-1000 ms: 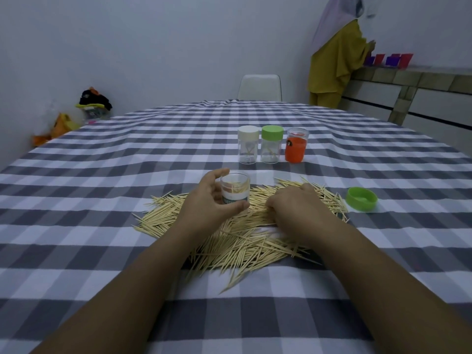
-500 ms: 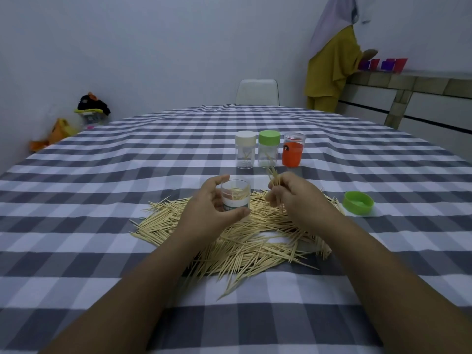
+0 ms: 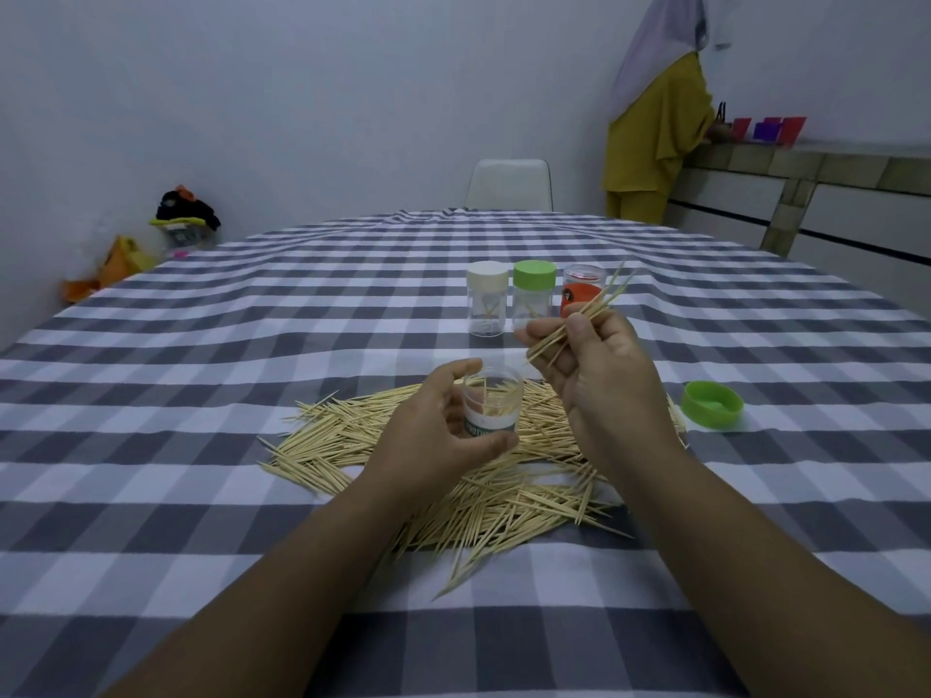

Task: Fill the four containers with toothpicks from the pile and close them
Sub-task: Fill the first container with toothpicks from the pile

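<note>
Head view: the left hand (image 3: 438, 425) grips one open clear jar (image 3: 491, 408) standing on the toothpick pile (image 3: 453, 476). The right hand (image 3: 599, 375), raised above it, pinches a small bundle of toothpicks (image 3: 579, 319). Three jars stand farther back: white-lidded (image 3: 486, 304), green-lidded (image 3: 534, 299), orange-labelled (image 3: 579, 294). One loose green lid (image 3: 712, 405) lies right.

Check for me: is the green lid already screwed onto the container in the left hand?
No, the green lid lies on the tablecloth while the left hand grips the open container.
</note>
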The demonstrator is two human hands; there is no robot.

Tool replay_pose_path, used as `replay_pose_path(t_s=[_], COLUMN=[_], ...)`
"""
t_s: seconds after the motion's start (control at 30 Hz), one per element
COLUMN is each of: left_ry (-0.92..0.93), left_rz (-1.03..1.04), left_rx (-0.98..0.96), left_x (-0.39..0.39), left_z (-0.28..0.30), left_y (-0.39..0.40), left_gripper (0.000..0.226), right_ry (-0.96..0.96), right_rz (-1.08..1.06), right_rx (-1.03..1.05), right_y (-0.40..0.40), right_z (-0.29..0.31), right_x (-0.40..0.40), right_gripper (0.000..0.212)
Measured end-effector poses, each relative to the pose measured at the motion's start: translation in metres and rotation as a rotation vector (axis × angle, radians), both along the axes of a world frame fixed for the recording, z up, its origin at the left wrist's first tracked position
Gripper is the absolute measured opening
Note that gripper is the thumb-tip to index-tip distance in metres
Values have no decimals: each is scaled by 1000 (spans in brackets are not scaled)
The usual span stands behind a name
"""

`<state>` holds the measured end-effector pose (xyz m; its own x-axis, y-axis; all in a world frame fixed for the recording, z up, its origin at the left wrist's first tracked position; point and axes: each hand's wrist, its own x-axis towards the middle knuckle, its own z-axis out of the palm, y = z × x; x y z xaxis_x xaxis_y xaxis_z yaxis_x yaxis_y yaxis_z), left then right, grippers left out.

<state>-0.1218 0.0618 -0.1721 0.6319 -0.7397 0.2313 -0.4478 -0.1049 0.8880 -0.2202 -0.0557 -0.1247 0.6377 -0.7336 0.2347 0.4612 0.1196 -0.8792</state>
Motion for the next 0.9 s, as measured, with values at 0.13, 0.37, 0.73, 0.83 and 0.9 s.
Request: replay_pose_path(t_s=[0.13,0.37,0.73,0.83,0.9], left_ry=[-9,-14,27,51,56], left_rz=[1,2,45,46,43], left_rx=[-7,-14,-14,-13,-7], left_x=[0,2,10,12,13], left_z=[-1,-4,0,0,1], left_y=[0,0,2,4,5], left_gripper=[76,77,74,75,75], right_ry=[56,412,813,1134,1248], right_rz=[2,93,152,227,211], right_rx=[-115,-355,-824,-1120,-1228], right_y=[6,10,-21,-22,-19], right_z=[-6,-14,3,-5,-11], right_x=[3,2,-20,-21,-18], right_gripper=[20,17,41,59,64])
